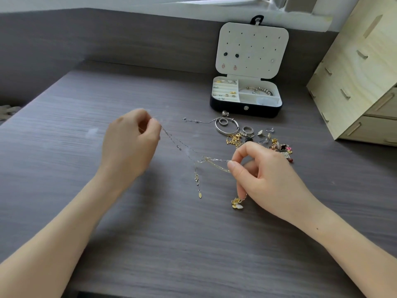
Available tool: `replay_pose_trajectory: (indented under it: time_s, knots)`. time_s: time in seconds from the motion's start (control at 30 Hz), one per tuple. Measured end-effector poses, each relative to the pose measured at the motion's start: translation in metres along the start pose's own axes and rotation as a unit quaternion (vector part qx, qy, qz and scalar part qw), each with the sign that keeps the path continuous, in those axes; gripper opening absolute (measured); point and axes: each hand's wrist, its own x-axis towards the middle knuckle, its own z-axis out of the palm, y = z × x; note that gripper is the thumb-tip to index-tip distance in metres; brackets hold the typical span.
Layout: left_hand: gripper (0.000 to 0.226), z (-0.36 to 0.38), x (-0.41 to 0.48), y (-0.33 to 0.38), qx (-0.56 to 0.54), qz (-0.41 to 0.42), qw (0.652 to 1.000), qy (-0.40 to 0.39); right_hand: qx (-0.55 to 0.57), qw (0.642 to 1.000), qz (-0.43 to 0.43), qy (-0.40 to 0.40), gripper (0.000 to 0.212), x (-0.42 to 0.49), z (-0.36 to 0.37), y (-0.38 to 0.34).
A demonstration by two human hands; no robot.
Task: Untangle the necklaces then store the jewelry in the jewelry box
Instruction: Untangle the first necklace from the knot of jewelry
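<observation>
Two thin necklaces are tangled together above the grey desk. My left hand [131, 138] pinches one end of the silver chain [178, 146]. My right hand [266, 179] pinches the gold chain [217, 165] near the knot. A gold and white butterfly pendant [237, 203] hangs below my right hand, and a clasp end with a small gold tag [199, 193] dangles from the knot. The jewelry box [247, 109] stands open at the back right, its white lid [253, 48] upright with a few earrings pinned in it. Rings and a bracelet lie in its compartments.
Loose jewelry lies between the box and my right hand: a silver bangle [227, 127], rings [247, 130], gold pieces [234, 140], earrings and charms [279, 146]. A pale wooden drawer unit [361, 78] stands at the right. The grey desk [150, 233] meets a wall behind.
</observation>
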Motion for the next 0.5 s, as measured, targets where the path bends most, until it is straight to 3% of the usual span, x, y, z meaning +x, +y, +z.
replay_pose_trajectory:
  time_s: [0.07, 0.13, 0.2, 0.23, 0.27, 0.4, 0.5]
  knots:
    - [0.022, -0.003, 0.004, 0.003, -0.200, -0.076, 0.976, -0.040, 0.000, 1.000, -0.004, -0.001, 0.014, 0.000, 0.000, 0.002]
    - [0.032, -0.006, 0.007, 0.006, -0.397, -0.140, 0.902, -0.100, 0.003, 1.000, -0.002, -0.004, 0.015, 0.000, 0.000, 0.004]
    - [0.034, -0.006, 0.008, 0.008, -0.504, -0.164, 0.834, -0.154, 0.012, 1.000, 0.003, -0.008, 0.016, 0.001, 0.000, 0.004]
    - [0.032, -0.005, 0.008, 0.009, -0.518, -0.163, 0.823, -0.169, 0.013, 1.000, 0.006, -0.009, 0.016, 0.001, 0.000, 0.004]
    - [0.032, -0.003, 0.007, 0.010, -0.513, -0.160, 0.825, -0.175, 0.011, 1.000, 0.009, -0.010, 0.016, 0.002, 0.000, 0.005]
    - [0.029, 0.009, 0.003, 0.004, -0.389, -0.118, 0.899, -0.165, 0.003, 1.000, 0.015, -0.003, 0.015, 0.004, 0.000, 0.009]
    - [0.018, 0.014, 0.001, -0.001, -0.372, -0.084, 0.903, -0.199, -0.005, 1.000, 0.008, -0.006, 0.016, 0.005, -0.001, 0.009]
